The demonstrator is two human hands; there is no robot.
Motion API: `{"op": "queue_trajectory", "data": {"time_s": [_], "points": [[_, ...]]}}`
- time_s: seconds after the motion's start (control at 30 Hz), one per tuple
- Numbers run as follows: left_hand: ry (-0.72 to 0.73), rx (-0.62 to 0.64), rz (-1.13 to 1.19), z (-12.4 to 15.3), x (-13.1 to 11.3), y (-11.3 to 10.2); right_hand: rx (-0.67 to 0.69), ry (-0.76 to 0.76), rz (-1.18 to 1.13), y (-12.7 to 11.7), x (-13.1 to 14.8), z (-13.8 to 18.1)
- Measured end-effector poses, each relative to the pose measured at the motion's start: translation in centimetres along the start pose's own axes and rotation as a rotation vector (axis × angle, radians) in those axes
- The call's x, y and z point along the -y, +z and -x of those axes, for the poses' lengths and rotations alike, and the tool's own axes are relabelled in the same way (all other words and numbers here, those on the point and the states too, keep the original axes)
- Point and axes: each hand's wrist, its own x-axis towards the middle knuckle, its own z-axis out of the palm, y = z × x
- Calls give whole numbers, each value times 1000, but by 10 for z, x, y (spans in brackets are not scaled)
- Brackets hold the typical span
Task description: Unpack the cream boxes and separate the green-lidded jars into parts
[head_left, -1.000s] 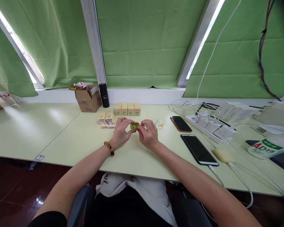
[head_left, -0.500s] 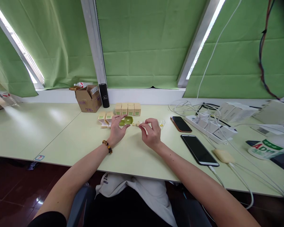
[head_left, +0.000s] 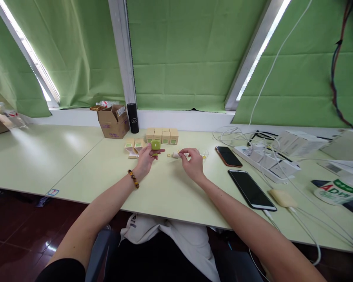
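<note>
My left hand [head_left: 146, 158], with a bead bracelet at the wrist, holds a small green case [head_left: 155, 145] up between thumb and fingers, just above the pale green table [head_left: 85, 164]. My right hand [head_left: 192, 161] rests on the table to the right of it, fingers curled in a pinch on a small whitish piece [head_left: 175, 155]. A row of small beige boxes [head_left: 162, 136] stands just behind both hands. Two more beige boxes [head_left: 134, 145] lie tipped over left of the green case.
A brown cardboard box [head_left: 113, 122] and a black cylinder [head_left: 132, 118] stand at the back left. Two phones [head_left: 228, 156] [head_left: 252, 190] lie to the right. A power strip [head_left: 264, 162] with white chargers and tangled cables fills the far right. A clear packet [head_left: 205, 154] lies beyond my right hand.
Both hands held the green case together; they parted, the case lay on the table for a moment, and now my left hand holds it lifted. My right hand stays low with the small piece.
</note>
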Motion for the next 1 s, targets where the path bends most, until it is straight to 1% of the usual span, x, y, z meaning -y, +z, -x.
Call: {"op": "queue_trajectory", "data": {"time_s": [0.07,0.13,0.23,0.37,0.47,0.6,0.7,0.8,1.0], "points": [[-28,-34,50,-1,-2,-1,57,76,16,1,-3,-6],[-27,-71,82,-3,-3,-3,116,85,77,3,-6,-13],[18,-103,116,-8,-3,-7,194,5,225,9,-7,-27],[85,-139,108,-11,-2,-9,324,-160,427,30,-5,-41],[123,-151,82,-11,-2,-9,393,-208,567,50,-5,-45],[168,-159,18,-12,-2,-10,412,-238,649,70,-11,-43],[235,-191,-81,-16,-1,-12,410,-258,672,75,-15,-40],[330,-236,-239,-20,-3,-17,409,-272,653,75,-18,-37],[484,-284,-740,-28,-14,-30,347,-233,539,68,-17,-39]]}}
